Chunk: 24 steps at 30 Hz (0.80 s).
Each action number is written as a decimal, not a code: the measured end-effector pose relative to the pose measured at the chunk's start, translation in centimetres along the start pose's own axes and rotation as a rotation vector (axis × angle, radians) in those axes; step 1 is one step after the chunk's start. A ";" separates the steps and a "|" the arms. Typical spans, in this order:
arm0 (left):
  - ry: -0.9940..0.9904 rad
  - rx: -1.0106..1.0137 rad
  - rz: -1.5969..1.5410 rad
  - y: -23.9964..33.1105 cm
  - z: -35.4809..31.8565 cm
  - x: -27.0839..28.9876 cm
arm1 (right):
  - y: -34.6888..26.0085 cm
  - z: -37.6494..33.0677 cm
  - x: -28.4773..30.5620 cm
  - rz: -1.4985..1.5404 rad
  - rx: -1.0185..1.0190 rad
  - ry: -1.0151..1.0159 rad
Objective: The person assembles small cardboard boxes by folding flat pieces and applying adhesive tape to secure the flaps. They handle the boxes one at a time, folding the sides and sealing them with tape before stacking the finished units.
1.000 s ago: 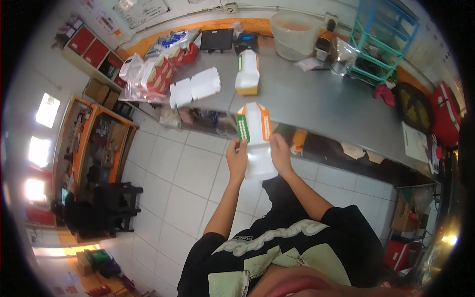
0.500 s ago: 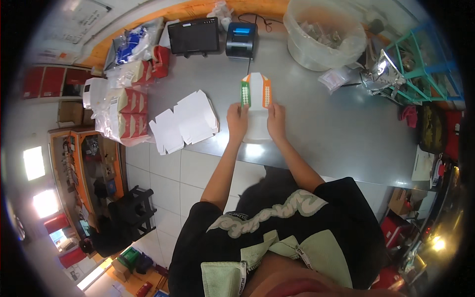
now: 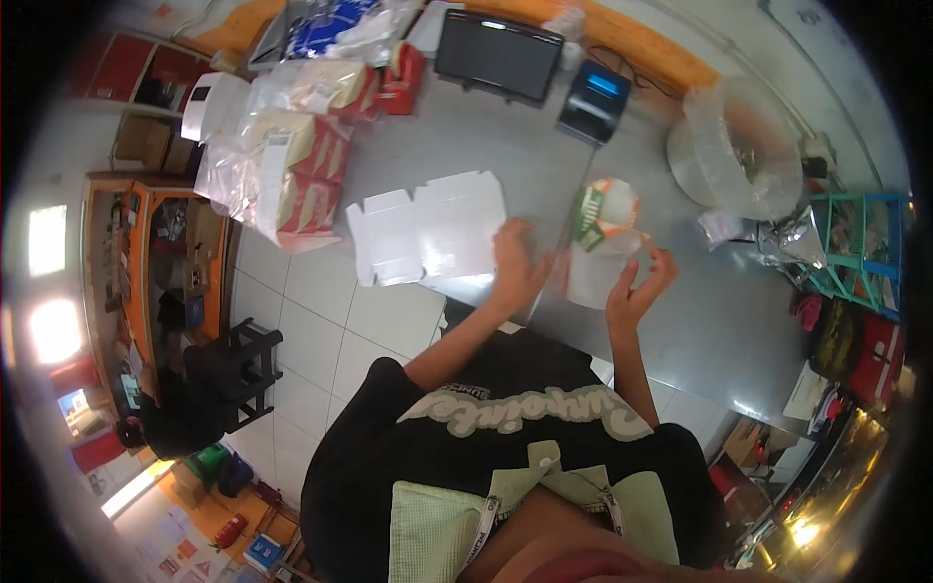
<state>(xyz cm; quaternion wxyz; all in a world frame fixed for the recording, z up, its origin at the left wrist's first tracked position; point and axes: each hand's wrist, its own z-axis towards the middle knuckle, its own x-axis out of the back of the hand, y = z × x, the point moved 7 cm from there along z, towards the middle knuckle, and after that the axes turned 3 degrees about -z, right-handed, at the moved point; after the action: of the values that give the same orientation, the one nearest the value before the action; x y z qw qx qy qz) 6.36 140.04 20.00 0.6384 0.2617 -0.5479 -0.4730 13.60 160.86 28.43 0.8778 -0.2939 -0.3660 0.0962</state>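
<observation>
A flattened white carton [image 3: 590,279] with a printed green and orange end lies on the steel table in front of me. Beside its right edge is my right hand [image 3: 634,289], thumb and fingers apart, gripping nothing. To the left of it lies a pile of flat white die-cut box blanks [image 3: 455,225] with notched tabs. My left hand [image 3: 518,264] is at the right edge of that pile, its fingertips over or against the border and its thumb spread away. Whether those fingertips touch the top blank I cannot tell.
At the back stand a black tablet [image 3: 499,56], a small black printer [image 3: 594,100] and a translucent tub [image 3: 705,155]. Plastic-wrapped red and white packs [image 3: 309,160] sit at the left. Silver pouches [image 3: 792,238] and a green rack [image 3: 841,238] are at the right.
Both hands have let go of the carton's sides. My left hand has moved left to the blanks; my right stays near the carton. The view has turned, shifting the table's things to the right.
</observation>
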 end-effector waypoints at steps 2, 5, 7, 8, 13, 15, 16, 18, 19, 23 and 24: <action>0.086 0.051 0.228 -2.3 0.0 8.9 | -5.3 -1.2 -4.2 0.171 0.078 -0.260; 0.228 0.237 0.504 -6.8 -1.2 19.1 | -10.7 -4.2 -12.4 0.146 0.022 -0.450; 0.256 0.330 0.532 -12.4 -3.0 23.6 | -4.3 -9.4 -20.2 0.099 -0.236 -0.534; 0.273 0.373 0.491 -16.4 -5.3 24.4 | -4.5 -10.2 -22.0 0.048 -0.350 -0.609; 0.207 0.420 0.155 -19.6 -7.5 22.0 | -9.2 -10.4 -22.0 -0.298 -0.154 -0.659; 0.162 0.453 0.161 -19.4 -6.5 22.3 | -12.3 -9.5 -22.2 -0.502 -0.051 -0.643; 0.112 0.492 0.164 -17.8 -6.2 22.7 | -13.1 -9.5 -22.0 -0.473 0.036 -0.563; 0.004 0.593 0.133 -17.6 -6.6 22.1 | -14.2 -9.6 -21.1 -0.401 0.220 -0.402; -0.077 0.620 0.158 -17.1 -6.1 22.7 | -13.7 -9.0 -21.6 -0.338 0.037 -0.456; -0.201 0.660 0.233 -15.2 -6.4 22.6 | -11.1 -6.4 -21.7 -0.153 -0.207 -0.530; -0.215 0.666 0.260 -15.1 -6.5 22.3 | -10.9 -5.4 -21.8 -0.163 -0.210 -0.558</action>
<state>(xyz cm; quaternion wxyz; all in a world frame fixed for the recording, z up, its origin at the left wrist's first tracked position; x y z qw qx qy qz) 6.61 112.69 15.52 0.5117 0.3322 -0.7644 -0.2085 1.34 141.31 19.01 0.7130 -0.3148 -0.6232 0.0641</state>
